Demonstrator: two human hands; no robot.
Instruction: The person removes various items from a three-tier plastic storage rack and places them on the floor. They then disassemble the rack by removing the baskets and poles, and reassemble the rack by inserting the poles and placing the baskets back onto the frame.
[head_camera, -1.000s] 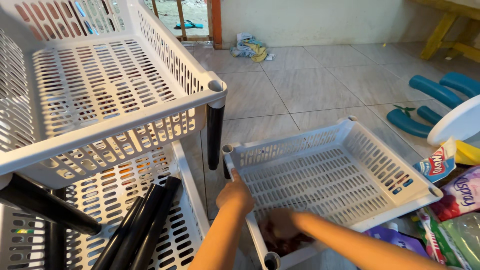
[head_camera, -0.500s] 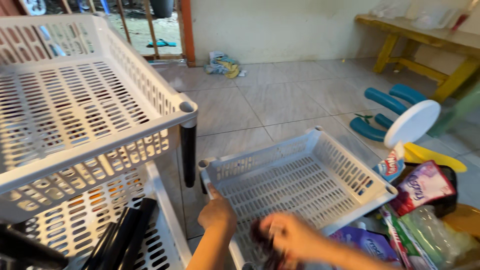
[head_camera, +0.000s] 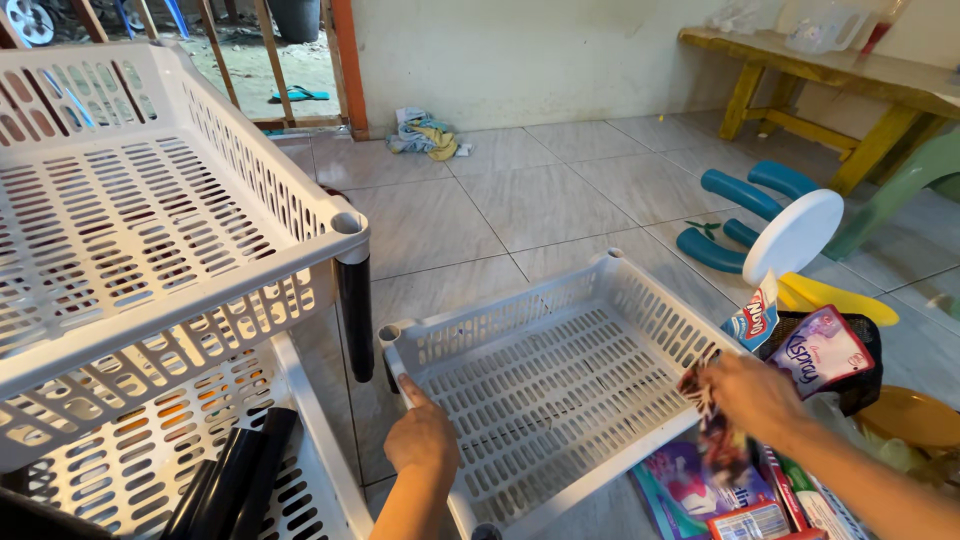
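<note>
left hand (head_camera: 422, 440) clenched on slotted white plastic basket (head_camera: 560, 385) rim, lower centre; likely light, stiff. right hand (head_camera: 752, 395) grasping dark sachet (head_camera: 712, 425).

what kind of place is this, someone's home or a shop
Most likely a home, a tiled room by an open doorway. A yellow wooden bench stands by the wall, a bundle of cloth lies on the tiled floor, and household packets sit beside the white plastic basket.

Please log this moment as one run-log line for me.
left hand: grips tray rim | right hand: holds dark packet at far edge | black tubes: in rack
</note>
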